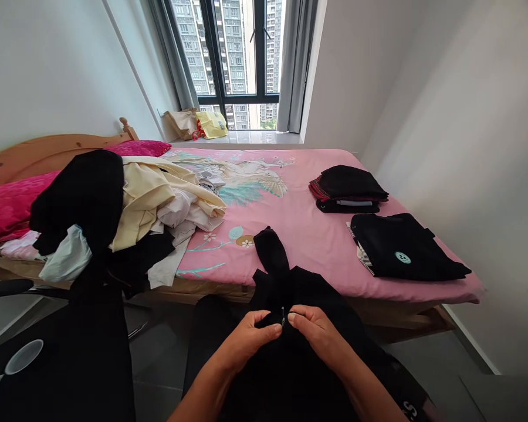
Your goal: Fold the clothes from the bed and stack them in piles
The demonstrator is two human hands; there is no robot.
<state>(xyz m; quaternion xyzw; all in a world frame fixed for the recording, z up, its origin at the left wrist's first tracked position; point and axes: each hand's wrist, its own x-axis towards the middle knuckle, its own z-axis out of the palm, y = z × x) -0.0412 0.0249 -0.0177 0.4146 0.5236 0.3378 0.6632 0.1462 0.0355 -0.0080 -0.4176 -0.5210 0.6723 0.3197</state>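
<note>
A black garment (290, 287) lies across my lap, one sleeve reaching up onto the pink bed sheet (299, 234). My left hand (246, 337) and my right hand (312, 331) meet at its middle. Both pinch the fabric on either side of a small metal zipper pull (283, 317), fingers closed. My forearms come up from the bottom of the view.
A heap of unfolded clothes (127, 217), black, cream and white, covers the bed's left side by magenta pillows (9, 202). Two folded dark stacks (347, 189) (405, 246) lie on the right. Bags (202, 124) sit on the window sill. A white wall runs along the right.
</note>
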